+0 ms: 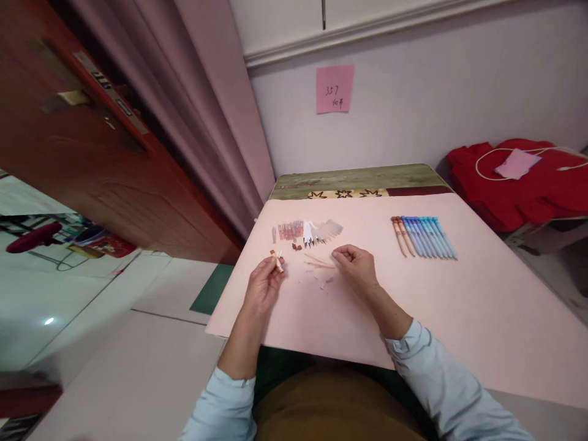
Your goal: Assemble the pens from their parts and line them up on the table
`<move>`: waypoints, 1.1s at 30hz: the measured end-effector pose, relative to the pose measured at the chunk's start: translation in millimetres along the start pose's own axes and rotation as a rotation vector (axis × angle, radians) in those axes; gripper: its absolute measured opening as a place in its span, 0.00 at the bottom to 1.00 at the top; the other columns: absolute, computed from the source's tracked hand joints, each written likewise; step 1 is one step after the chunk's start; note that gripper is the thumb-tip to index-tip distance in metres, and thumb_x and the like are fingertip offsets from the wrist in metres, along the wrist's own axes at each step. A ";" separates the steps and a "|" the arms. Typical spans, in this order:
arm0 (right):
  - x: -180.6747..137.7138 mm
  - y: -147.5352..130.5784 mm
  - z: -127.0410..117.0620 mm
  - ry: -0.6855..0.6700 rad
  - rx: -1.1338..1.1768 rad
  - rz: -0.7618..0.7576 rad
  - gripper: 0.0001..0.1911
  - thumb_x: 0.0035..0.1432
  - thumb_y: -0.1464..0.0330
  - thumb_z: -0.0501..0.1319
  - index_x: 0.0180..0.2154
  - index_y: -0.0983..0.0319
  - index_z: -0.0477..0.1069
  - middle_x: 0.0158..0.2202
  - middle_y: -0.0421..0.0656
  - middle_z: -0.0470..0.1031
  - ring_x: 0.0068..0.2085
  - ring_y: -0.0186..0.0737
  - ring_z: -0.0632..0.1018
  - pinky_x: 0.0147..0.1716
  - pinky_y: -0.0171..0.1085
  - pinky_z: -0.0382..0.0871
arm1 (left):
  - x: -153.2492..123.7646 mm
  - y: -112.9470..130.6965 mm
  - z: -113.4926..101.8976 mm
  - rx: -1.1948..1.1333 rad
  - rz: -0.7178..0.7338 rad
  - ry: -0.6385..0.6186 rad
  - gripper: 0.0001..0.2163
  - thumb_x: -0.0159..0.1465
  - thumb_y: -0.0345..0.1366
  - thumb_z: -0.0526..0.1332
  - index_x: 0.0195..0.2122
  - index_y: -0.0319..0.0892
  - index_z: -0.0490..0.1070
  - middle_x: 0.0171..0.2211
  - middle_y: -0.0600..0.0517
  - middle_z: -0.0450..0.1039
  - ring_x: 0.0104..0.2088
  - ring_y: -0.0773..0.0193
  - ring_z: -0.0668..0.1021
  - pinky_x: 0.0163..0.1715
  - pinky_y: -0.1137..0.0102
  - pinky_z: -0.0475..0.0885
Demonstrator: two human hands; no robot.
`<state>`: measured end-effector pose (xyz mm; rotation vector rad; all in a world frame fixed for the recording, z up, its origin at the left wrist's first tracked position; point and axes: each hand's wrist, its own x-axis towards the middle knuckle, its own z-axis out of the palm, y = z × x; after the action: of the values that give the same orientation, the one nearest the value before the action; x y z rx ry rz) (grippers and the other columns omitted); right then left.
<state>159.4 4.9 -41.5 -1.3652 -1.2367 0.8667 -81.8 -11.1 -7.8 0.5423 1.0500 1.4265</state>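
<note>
My left hand (264, 285) is closed on a small brown-and-pale pen part (277, 260), held upright just above the pink table sheet (482, 306). My right hand (357, 266) rests on the sheet with its fingers curled, pinching at thin pale rods (318, 261) lying between the hands. Behind them lies a spread of small pen parts (305, 231): reddish pieces, white tips and clear tubes. A neat row of assembled pens (425, 236), brown ones on the left and blue ones on the right, lies further right.
The sheet covers a green table (353, 179) against a white wall with a pink sticky note (335, 89). A red cloth pile with a white cable (523, 177) sits to the right. A brown door (92, 153) and pink curtain (202, 104) stand on the left.
</note>
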 end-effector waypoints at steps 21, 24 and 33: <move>-25.5 -17.1 11.0 0.000 -0.137 -0.088 0.13 0.53 0.59 0.63 0.31 0.61 0.79 0.23 0.40 0.74 0.25 0.35 0.69 0.28 0.33 0.63 | 4.5 -1.3 -62.8 -0.596 -0.059 -0.074 0.10 0.69 0.28 0.53 0.37 0.37 0.75 0.31 0.48 0.73 0.30 0.69 0.75 0.27 0.77 0.74; -33.8 -23.7 15.5 -0.033 -0.186 -0.106 0.13 0.54 0.59 0.63 0.31 0.61 0.80 0.23 0.40 0.74 0.25 0.36 0.70 0.28 0.34 0.63 | 2.5 -2.6 -64.5 -0.598 -0.067 -0.060 0.09 0.68 0.28 0.54 0.38 0.38 0.75 0.32 0.49 0.72 0.30 0.71 0.74 0.28 0.77 0.73; -44.8 -18.9 -5.9 0.080 -0.228 -0.013 0.14 0.54 0.57 0.63 0.32 0.60 0.80 0.25 0.40 0.76 0.26 0.37 0.72 0.30 0.35 0.65 | 26.4 14.2 -63.2 -0.707 -0.042 -0.076 0.11 0.70 0.29 0.51 0.38 0.38 0.73 0.31 0.49 0.72 0.29 0.73 0.74 0.29 0.79 0.72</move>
<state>152.0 -41.5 -27.8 -1.5560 -1.3104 0.6701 -146.4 -1.5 -33.0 0.0562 0.4374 1.6042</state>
